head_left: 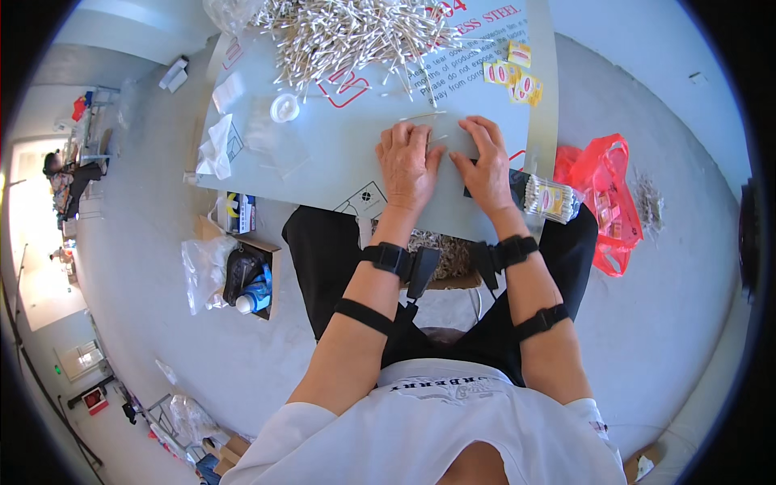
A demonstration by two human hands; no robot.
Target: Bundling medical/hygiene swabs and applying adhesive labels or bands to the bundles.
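Note:
A large heap of white cotton swabs covers the far part of the metal-sheet table. My left hand rests on the near part, its fingers bent down and its thumb apart. Just to its right, my right hand has thumb and forefinger spread, with nothing visible between them. A few loose swabs lie in the gap between the hands, close to my left fingertips. Beyond the fingers is another loose swab. A clear pack of swabs lies by my right wrist, next to a dark flat piece partly under that hand.
Yellow-and-white labels lie at the table's far right. A round white lid, clear bags and crumpled white paper are at left. A red plastic bag hangs right; an open carton stands on the left floor.

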